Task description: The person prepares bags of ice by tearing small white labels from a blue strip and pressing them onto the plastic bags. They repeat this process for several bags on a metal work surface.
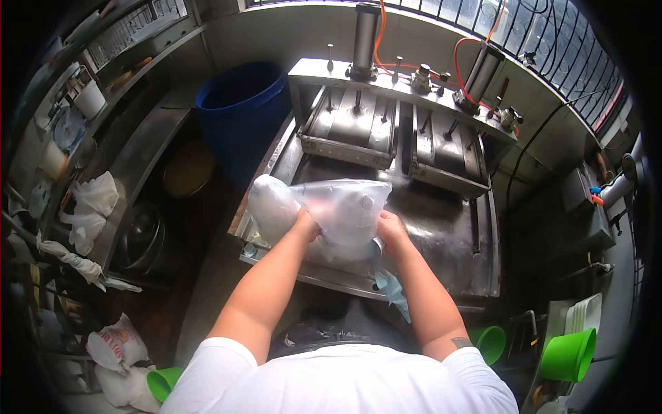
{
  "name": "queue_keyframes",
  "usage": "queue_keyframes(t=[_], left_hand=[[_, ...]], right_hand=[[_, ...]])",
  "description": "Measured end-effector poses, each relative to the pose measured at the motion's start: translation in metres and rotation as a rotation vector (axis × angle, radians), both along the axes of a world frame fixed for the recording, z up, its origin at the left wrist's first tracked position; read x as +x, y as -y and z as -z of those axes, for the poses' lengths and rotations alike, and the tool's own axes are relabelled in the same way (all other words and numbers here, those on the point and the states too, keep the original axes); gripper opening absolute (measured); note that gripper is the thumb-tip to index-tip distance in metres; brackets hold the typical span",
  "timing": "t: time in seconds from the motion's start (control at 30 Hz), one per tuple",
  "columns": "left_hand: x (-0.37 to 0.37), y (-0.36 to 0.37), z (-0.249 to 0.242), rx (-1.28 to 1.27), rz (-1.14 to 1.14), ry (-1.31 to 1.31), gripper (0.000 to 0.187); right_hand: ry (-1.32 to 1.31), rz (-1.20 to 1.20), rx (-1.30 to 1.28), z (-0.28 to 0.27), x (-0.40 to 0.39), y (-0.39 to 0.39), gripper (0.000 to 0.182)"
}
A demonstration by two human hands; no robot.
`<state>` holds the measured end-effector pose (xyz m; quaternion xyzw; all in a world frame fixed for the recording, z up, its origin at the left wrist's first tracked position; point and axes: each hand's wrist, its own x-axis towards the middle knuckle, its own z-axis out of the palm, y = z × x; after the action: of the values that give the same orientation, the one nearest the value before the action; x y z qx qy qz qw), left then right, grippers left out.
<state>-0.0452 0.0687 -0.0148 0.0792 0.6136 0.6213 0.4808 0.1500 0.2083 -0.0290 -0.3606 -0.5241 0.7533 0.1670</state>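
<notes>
A clear plastic bag (pixel 348 200) with faint dark print on it is stretched between my two hands, above the front of the steel press table. My left hand (pixel 307 223) is closed on the bag's left part, its fingertips partly hidden by the film. At the right edge, my right hand (pixel 391 228) pinches the plastic. Against the bag's left side sits a rounded white plastic-wrapped bundle (pixel 271 208); what is inside cannot be made out. A light blue cloth or strip of film (pixel 393 294) hangs over the table's front edge below my right hand.
Two steel press frames (pixel 350 127) (pixel 449 148) with pneumatic cylinders (pixel 364 41) stand at the table's back. A blue barrel (pixel 241 103) is behind left. White bags (pixel 96 200) lie on the left shelf. Green buckets (pixel 569 355) stand at lower right.
</notes>
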Motion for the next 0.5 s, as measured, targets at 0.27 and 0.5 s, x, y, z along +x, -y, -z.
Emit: queue_keyframes(t=[0.27, 0.5], left_hand=[[0.008, 0.054, 0.043, 0.051, -0.087, -0.405, 0.04], [0.058, 0.058, -0.046, 0.079, 0.36, -1.518, 0.098]], right_hand=[[0.057, 0.167, 0.463, -0.003, 0.03, -0.014, 0.028], [-0.295, -0.067, 0.623, -0.043, 0.028, -0.013, 0.066]])
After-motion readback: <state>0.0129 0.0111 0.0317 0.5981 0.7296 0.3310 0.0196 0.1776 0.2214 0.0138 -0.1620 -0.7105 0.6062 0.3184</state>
